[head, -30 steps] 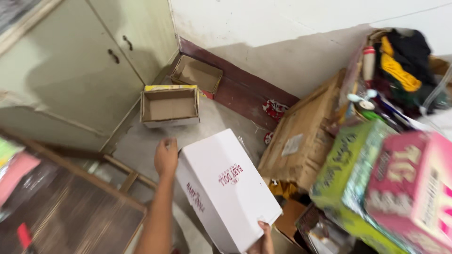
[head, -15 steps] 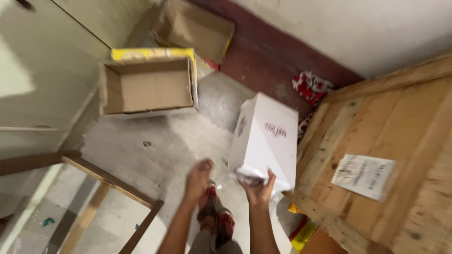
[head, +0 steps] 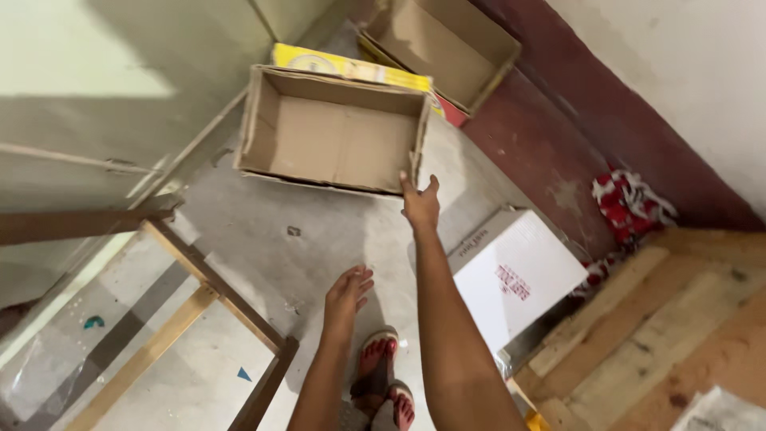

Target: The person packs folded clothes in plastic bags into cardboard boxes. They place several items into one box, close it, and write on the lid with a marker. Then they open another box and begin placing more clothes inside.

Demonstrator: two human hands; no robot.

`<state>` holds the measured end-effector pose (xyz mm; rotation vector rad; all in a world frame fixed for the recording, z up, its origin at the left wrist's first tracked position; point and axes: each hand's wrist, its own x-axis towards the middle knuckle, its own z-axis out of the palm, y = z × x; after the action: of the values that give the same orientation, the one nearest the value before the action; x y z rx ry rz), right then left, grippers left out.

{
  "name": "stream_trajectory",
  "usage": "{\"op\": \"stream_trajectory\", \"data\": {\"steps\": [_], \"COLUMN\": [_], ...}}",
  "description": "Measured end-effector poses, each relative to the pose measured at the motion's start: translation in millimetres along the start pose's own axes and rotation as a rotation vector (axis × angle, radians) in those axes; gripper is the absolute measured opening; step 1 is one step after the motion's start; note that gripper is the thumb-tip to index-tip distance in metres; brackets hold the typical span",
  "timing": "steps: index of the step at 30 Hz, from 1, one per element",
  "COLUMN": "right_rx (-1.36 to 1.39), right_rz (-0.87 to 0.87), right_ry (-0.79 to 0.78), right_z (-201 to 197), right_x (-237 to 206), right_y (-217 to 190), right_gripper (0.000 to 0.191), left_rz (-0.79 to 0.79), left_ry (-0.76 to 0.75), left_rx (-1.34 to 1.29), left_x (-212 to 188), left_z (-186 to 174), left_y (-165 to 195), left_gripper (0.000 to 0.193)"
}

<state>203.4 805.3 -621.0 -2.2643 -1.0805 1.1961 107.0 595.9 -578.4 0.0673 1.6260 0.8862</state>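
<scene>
The open, empty cardboard box (head: pixel 331 132) lies on the concrete floor (head: pixel 319 239) ahead of you, and your right hand (head: pixel 420 203) reaches its near right corner, fingers spread and touching the edge. Your left hand (head: pixel 348 293) hangs lower over the floor, fingers loosely together, holding nothing. A white carton (head: pixel 515 275) sits just right of your right arm, beside a wooden crate (head: pixel 662 335).

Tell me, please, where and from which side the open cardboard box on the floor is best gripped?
Probably by the near right corner of the open cardboard box, where the right hand already reaches. Its flaps stand open and the top rim is bare, so the fingers can likely hook over the wall from above, on the person's side.
</scene>
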Motion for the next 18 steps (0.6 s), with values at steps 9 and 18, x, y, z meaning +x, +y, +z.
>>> {"op": "stream_trajectory", "data": {"steps": [9, 18], "right_rx": [0.133, 0.027], "right_rz": [0.042, 0.266], "right_ry": [-0.299, -0.346], "right_z": [-92.6, -293.9], "right_x": [-82.1, -218.4], "right_y": [164.9, 98.9], "right_gripper": [0.056, 0.054], "left_rz": [-0.094, 0.135], "left_ry": [0.139, 0.046], "left_rx": [-0.412, -0.513], "left_x": [-107.0, -277.3], "left_z": [4.8, 17.1], "left_y": [18.9, 86.8], "left_gripper": [0.087, 0.115]}}
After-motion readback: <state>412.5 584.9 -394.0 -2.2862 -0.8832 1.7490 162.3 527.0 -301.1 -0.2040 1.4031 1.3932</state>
